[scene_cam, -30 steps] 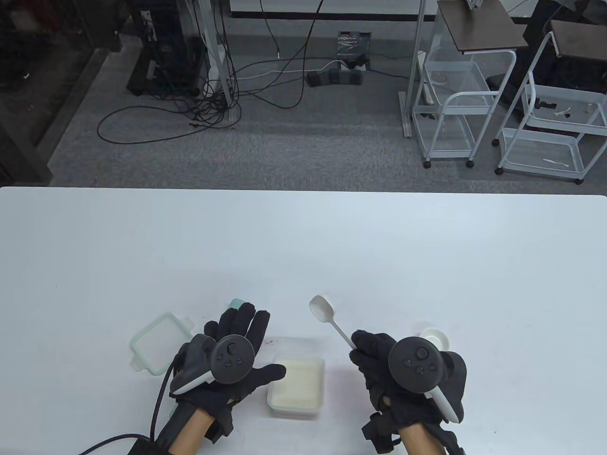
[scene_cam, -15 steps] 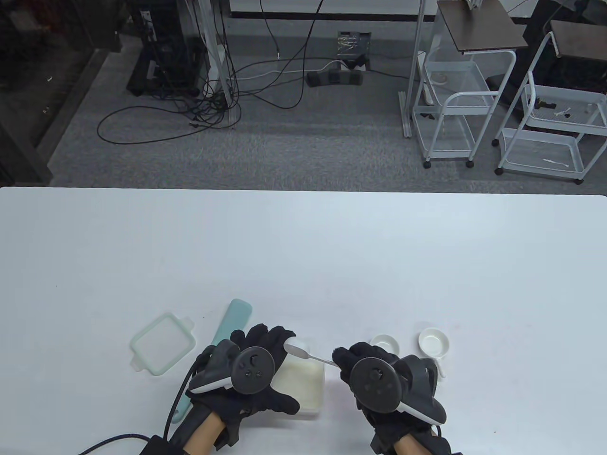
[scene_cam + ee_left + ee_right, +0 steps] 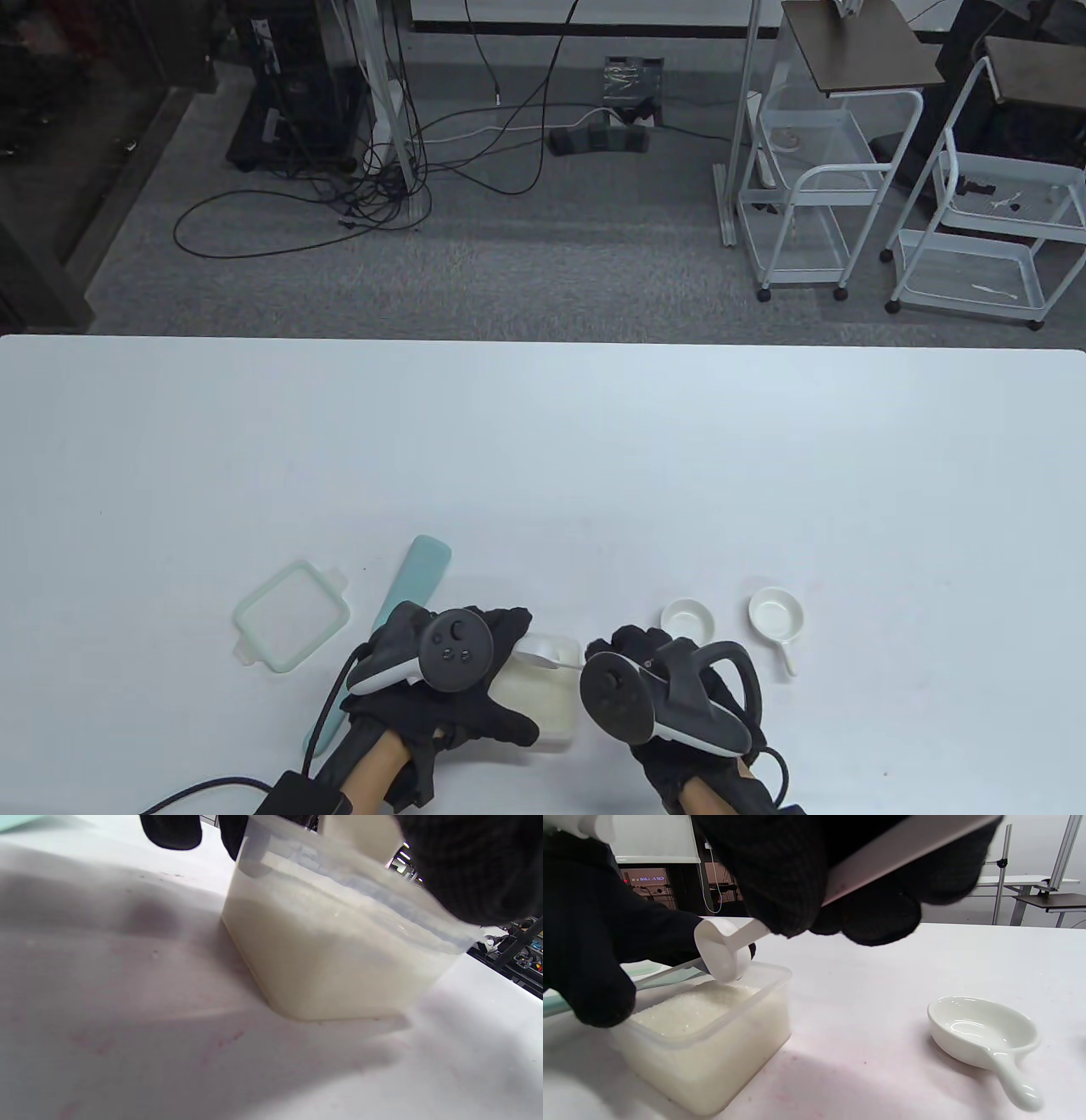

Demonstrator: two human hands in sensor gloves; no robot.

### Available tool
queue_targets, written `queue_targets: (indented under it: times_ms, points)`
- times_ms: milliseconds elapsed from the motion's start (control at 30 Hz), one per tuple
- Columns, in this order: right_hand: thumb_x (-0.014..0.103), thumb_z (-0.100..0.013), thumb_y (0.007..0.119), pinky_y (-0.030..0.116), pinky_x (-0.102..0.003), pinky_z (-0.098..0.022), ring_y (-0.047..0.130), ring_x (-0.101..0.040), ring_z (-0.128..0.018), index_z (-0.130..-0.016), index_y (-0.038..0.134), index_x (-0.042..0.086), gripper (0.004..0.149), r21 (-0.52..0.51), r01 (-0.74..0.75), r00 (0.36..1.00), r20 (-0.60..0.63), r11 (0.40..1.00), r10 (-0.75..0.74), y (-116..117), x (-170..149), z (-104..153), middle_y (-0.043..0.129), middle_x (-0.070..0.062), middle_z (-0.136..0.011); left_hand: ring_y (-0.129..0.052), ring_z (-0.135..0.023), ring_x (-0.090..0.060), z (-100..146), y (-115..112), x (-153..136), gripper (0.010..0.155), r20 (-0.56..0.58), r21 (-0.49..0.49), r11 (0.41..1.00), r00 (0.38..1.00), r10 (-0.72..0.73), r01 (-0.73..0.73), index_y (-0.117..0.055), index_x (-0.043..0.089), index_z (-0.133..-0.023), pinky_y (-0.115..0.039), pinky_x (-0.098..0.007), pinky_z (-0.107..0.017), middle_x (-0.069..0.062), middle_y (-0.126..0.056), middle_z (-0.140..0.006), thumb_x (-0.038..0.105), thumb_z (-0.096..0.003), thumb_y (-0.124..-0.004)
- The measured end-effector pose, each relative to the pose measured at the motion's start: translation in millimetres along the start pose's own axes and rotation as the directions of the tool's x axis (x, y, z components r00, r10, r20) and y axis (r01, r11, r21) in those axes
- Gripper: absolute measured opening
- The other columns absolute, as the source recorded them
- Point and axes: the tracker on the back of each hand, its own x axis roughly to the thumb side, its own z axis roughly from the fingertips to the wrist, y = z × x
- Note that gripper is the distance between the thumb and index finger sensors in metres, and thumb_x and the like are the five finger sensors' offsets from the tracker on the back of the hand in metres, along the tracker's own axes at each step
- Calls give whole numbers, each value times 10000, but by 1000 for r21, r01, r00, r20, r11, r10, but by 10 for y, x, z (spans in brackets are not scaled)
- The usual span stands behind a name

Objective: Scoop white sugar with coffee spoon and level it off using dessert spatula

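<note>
Scooping step starting: right hand (image 3: 840, 870) grip closed on spoon (image 3: 723, 948), bowl touching sugar (image 3: 691, 1010). Left hand (image 3: 450, 671) steadies tub (image 3: 543, 696); grip unclear. Spatula (image 3: 407, 586) on bench at 10 o'clock. Next: dig, lift level.

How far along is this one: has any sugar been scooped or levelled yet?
Early stage. Done: the lid is off and lies beside the sugar container. In hand: the left hand holds the container while the right hand grips the coffee spoon, its bowl tipped down at the sugar surface. Left: lifting a full scoop and levelling it; the dessert spatula lies on the table untouched.
</note>
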Motion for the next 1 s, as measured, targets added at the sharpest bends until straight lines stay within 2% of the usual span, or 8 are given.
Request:
queue_targets:
  times_ms: [367, 600, 700, 833, 1000]
  points:
    - [141, -455, 933, 858, -459, -466, 987, -351, -633, -854, 895, 175, 403, -33, -106, 994, 25, 994, 107, 101, 79, -51, 948, -148, -794, -544, -1090, -573, 7, 2, -1, 1187, -7, -4, 1000, 1000, 7, -7, -344, 134, -1216, -436, -809, -702, -184, -486, -1261, 759, -332, -830]
    - [143, -455, 933, 864, -451, -458, 991, -349, -622, -853, 897, 170, 401, 52, -88, 996, 34, 995, 87, 110, 125, -65, 952, -143, -789, -544, -1090, -573, 6, 1, 5, 1180, -11, -11, 1000, 1000, -3, 3, -335, 138, -1217, -435, -809, -704, -192, -479, -1262, 758, -339, -821]
    - [143, -467, 918, 865, -440, -447, 988, -352, -611, -866, 886, 155, 401, 112, -1, 1000, 20, 994, -1, 117, 78, -71, 948, -156, -787, -543, -1091, -574, 6, 1, 10, 1180, -13, -13, 1000, 1000, -12, 12, -335, 138, -1217, -435, -809, -703, -186, -476, -1264, 760, -338, -816]
    - [133, -497, 877, 858, -433, -422, 975, -362, -586, -897, 862, 104, 402, 196, 210, 977, -10, 958, -212, 166, -73, -96, 934, -196, -785, -542, -1089, -579, 4, 1, 17, 1183, -17, -18, 999, 1000, -27, 26, -329, 138, -1218, -432, -811, -702, -191, -471, -1265, 763, -336, -809]
    - [116, -515, 843, 851, -427, -404, 963, -376, -568, -917, 840, 58, 406, 241, 516, 857, -135, 822, -498, 282, -388, -119, 916, -233, -788, -539, -1089, -581, 5, -2, 23, 1180, -18, -21, 999, 999, -33, 32, -324, 139, -1218, -431, -810, -703, -191, -464, -1268, 763, -339, -804]
